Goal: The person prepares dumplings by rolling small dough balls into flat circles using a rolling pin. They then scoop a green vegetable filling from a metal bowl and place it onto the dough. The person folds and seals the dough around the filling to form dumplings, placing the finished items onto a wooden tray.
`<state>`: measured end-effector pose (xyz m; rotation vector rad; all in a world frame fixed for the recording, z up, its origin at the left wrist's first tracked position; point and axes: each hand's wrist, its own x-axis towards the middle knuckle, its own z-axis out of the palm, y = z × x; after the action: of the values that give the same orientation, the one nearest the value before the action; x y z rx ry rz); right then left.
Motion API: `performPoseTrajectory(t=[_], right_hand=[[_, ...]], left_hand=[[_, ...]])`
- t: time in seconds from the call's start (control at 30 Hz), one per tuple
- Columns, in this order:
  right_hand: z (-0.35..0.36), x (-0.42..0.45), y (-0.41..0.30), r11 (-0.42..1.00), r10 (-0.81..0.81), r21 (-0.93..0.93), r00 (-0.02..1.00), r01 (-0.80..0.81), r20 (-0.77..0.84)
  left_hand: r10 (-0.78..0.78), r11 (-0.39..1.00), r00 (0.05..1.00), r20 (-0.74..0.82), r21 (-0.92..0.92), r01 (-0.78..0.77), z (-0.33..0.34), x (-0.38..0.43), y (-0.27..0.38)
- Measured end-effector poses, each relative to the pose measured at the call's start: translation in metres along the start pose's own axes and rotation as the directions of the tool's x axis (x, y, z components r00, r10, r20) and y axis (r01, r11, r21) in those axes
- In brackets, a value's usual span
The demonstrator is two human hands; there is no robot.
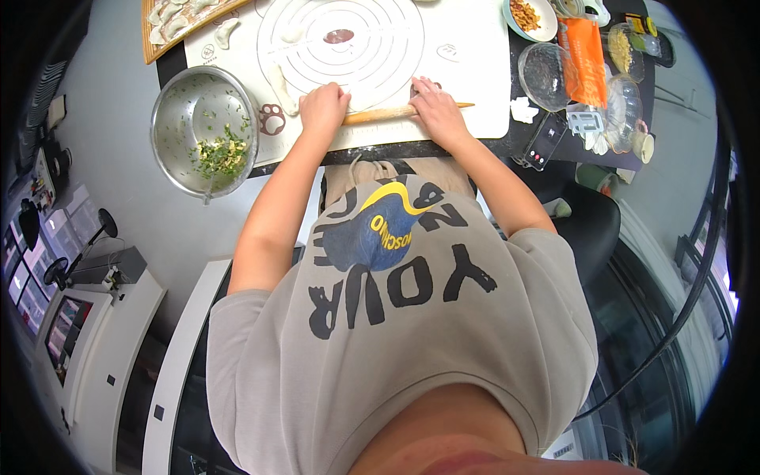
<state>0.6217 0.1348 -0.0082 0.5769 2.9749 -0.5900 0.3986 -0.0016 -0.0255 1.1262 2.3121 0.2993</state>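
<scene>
A wooden rolling pin lies across the near part of a white silicone pastry mat printed with circles. My left hand is curled over the pin's left end. Near its tapered right tip, my right hand rests on the pin with the fingers stretched forward. A thin edge of what looks like dough shows just beyond the pin, partly hidden by my left hand. Left of that hand lies a rope of white dough. Farther back on the mat sits a small dough lump.
At left stands a steel bowl with chopped green filling. A wooden tray holds several dumplings; one dumpling is on the mat. On the right are a glass bowl, an orange packet and a phone.
</scene>
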Motion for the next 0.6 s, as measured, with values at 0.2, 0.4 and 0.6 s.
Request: performPoseTrajectory(t=[0.2,0.4,0.6], right_hand=[[0.009,0.005,0.005,0.993,0.099,-0.056,0.995,-0.100,-0.022],[0.013,0.027,0.017,0.968,0.102,-0.223,0.993,-0.112,-0.058],[-0.008,0.067,0.037,0.982,0.068,-0.169,0.993,-0.084,-0.096]], left_hand=[[0.236,0.959,0.972,0.012,0.157,-0.235,0.019,-0.048,-0.019],[0.276,0.944,0.961,-0.027,0.196,-0.266,0.022,-0.019,-0.009],[0.218,0.971,0.965,-0.145,0.132,-0.200,0.018,0.050,-0.007]])
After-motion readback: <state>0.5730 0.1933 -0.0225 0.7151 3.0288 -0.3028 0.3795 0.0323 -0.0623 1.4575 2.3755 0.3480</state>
